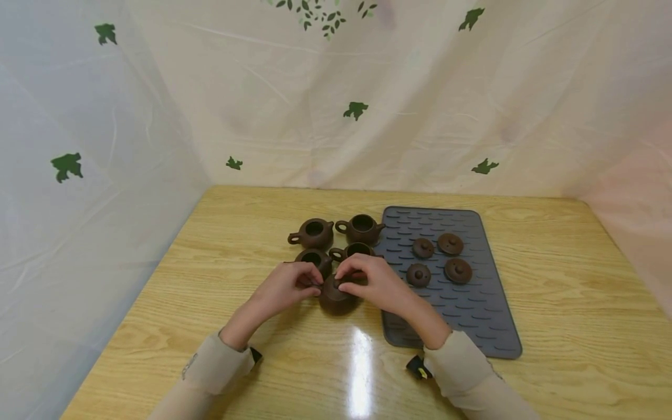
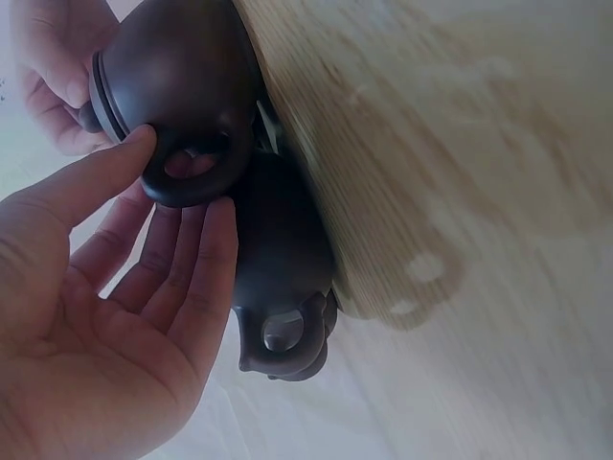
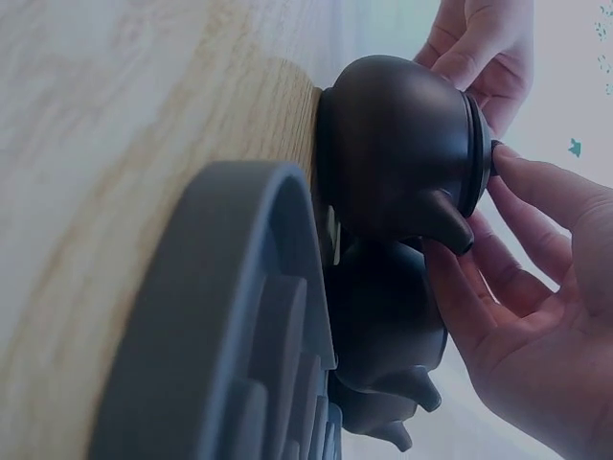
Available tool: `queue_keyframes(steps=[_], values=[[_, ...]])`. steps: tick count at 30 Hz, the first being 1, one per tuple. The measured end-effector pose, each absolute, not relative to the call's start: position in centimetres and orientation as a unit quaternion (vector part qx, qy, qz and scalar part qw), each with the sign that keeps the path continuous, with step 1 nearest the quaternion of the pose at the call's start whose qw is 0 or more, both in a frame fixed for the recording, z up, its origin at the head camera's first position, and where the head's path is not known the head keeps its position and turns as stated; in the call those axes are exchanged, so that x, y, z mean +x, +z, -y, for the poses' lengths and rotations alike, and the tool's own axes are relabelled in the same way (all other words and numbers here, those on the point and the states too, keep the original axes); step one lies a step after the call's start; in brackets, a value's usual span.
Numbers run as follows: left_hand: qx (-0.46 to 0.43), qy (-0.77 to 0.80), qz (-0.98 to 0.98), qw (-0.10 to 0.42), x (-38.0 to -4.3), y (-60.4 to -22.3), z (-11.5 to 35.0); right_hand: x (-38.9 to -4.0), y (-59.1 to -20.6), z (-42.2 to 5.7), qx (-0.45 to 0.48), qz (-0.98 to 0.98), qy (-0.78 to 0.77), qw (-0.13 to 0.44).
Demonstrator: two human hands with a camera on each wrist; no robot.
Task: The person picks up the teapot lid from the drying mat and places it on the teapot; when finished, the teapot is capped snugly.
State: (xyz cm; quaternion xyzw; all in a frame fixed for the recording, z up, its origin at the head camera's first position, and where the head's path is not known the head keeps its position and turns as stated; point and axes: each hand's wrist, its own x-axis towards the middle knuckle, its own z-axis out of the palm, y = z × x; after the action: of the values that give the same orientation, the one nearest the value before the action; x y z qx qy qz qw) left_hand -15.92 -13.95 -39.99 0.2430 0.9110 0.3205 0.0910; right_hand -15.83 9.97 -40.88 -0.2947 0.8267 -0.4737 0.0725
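A dark brown teapot stands on the table between both hands, its lid seated on top. My left hand pinches the teapot's loop handle, thumb above and fingertips below. With thumb and fingers, my right hand pinches the lid's knob. Its other fingers reach past the spout in the right wrist view. Behind this teapot several lidless teapots stand close together, their mouths open upward; the hands partly cover the nearest ones.
A grey ridged mat lies to the right on the wooden table. Several loose brown lids rest on it, knobs up. Pale cloth with green bird shapes hangs behind the table and at both sides.
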Motion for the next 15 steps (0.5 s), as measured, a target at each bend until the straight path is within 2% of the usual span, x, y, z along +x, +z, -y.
queue_keyframes(steps=[15], values=[[0.245,0.32,-0.912,0.08,-15.7,-39.5,14.0,-15.7,-40.6,-11.5,-0.261,-0.844,-0.463,0.073]])
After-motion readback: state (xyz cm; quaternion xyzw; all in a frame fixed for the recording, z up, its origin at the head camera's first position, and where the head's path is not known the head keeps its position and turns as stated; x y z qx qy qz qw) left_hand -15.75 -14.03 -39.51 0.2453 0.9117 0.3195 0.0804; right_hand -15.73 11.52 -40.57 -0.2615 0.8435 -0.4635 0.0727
